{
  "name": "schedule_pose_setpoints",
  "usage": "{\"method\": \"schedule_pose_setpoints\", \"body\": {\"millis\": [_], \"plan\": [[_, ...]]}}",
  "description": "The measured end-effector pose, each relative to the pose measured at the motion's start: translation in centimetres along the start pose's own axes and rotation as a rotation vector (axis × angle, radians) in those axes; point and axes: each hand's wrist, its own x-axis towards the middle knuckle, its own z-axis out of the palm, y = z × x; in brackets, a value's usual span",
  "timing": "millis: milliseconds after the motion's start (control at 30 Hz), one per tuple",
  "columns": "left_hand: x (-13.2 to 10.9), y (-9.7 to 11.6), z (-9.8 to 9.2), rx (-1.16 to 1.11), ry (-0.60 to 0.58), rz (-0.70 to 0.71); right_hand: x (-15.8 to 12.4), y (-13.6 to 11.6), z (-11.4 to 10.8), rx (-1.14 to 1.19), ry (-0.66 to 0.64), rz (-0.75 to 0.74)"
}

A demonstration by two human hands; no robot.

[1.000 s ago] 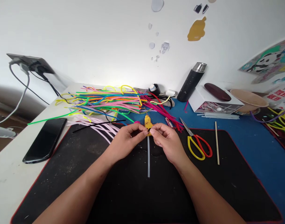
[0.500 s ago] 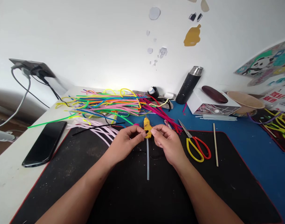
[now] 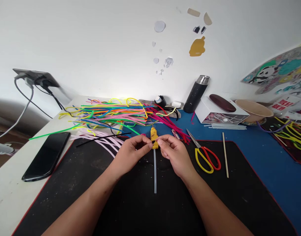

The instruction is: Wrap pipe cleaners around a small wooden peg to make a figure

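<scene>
A worn yellow glue gun (image 3: 154, 135) lies in the middle, at the far edge of the black mat, with a pale translucent glue stick (image 3: 155, 172) running from it towards me. In front of it, my left hand (image 3: 132, 151) is closed in a pinch, thumb against forefinger, just left of the gun. Opposite, my right hand (image 3: 173, 149) also pinches, its fingertips overlapping the gun's right edge. Whatever sits between the fingertips is too small to make out. To the right of my right hand lie scissors (image 3: 204, 154) with one yellow and one red handle.
Piles of colourful pipe cleaners (image 3: 116, 111) spread along the back. A phone (image 3: 47, 155) lies left on the white surface. A wooden stick (image 3: 225, 155) rests beyond the scissors. At the back right stand a black flask (image 3: 196, 95), a white box (image 3: 204, 113) and a bowl (image 3: 255, 108).
The view has shifted slightly, so most things sit a little lower in the picture. Both hands stay pinched by the glue gun, with the right fingertips slightly further left.
</scene>
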Motion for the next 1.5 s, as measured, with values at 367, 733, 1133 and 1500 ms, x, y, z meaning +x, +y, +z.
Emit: {"method": "schedule_pose_setpoints", "body": {"millis": [367, 733, 1133, 1500], "plan": [[-0.18, 0.39, 0.25, 0.049, -0.022, 0.007, -0.18, 0.00, -0.02, -0.080, -0.059, -0.020], [0.14, -0.08, -0.09, -0.225, -0.092, -0.176, -0.28, -0.39, 0.03, -0.070, -0.077, -0.047], [0.10, 0.33, -0.04, -0.401, -0.136, -0.283, -0.38, -0.50, -0.09, -0.104, -0.086, -0.037], [0.23, 0.33, -0.09, -0.367, -0.079, -0.244, -0.30, -0.05, -0.09, -0.093, -0.068, -0.022]]}}
